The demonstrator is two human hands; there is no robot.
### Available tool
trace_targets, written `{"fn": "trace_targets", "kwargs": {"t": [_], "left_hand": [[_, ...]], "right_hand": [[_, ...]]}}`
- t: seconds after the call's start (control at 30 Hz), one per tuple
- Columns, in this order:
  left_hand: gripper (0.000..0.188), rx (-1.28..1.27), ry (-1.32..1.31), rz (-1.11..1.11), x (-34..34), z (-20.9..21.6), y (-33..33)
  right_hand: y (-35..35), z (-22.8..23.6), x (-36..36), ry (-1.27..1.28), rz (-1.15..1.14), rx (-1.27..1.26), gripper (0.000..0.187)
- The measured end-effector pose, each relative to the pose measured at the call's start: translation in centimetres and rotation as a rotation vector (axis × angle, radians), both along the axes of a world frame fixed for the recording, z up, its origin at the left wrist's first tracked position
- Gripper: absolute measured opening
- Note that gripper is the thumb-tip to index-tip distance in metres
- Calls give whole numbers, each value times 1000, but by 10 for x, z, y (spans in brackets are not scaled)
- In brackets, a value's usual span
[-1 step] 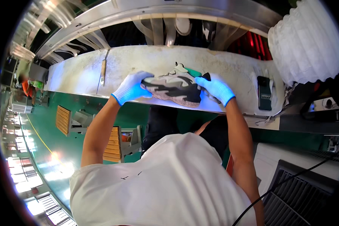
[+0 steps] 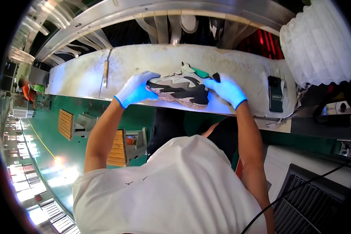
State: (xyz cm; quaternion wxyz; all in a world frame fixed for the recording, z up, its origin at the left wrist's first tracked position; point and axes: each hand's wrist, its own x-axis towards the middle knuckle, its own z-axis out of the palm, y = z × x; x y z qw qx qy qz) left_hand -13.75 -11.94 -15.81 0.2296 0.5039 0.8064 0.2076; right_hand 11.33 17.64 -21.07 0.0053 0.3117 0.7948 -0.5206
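Observation:
A chunky sneaker (image 2: 179,90) in grey, white and black, with a green patch at its collar, is held side-on above the near edge of the pale worktop. My left hand (image 2: 137,90), in a white knit glove that looks blue under the light, grips its toe end. At the heel, my right hand (image 2: 227,91) in a matching glove closes on the shoe; part of its fingers is hidden behind it. A small dark piece shows just above the right thumb, its kind unclear.
On the worktop (image 2: 144,58) lie a slim wooden-handled tool (image 2: 105,72) at left and a dark phone (image 2: 275,94) at right. A ribbed white duct (image 2: 319,45) hangs at far right. Behind, clear strips hang before a dark opening with shoes. Slatted wooden seats (image 2: 117,150) stand below left.
The sneaker sits slightly higher and a little further right in the picture, and the right hand has shifted slightly with it. Both hands keep their hold.

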Motion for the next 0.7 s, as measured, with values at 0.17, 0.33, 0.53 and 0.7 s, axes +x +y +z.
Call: {"fn": "trace_targets", "kwargs": {"t": [0.17, 0.33, 0.53, 0.7], "left_hand": [[89, 163, 254, -207, 52, 30, 34], [93, 182, 385, -221, 79, 14, 52], [90, 168, 460, -150, 87, 7, 59], [85, 140, 398, -133, 87, 9, 65]], "right_hand": [[-6, 32, -7, 623, -645, -551, 39], [-13, 1, -60, 741, -817, -899, 41], [-34, -3, -75, 724, -1008, -970, 43], [-75, 38, -101, 774, -809, -804, 41]]}}
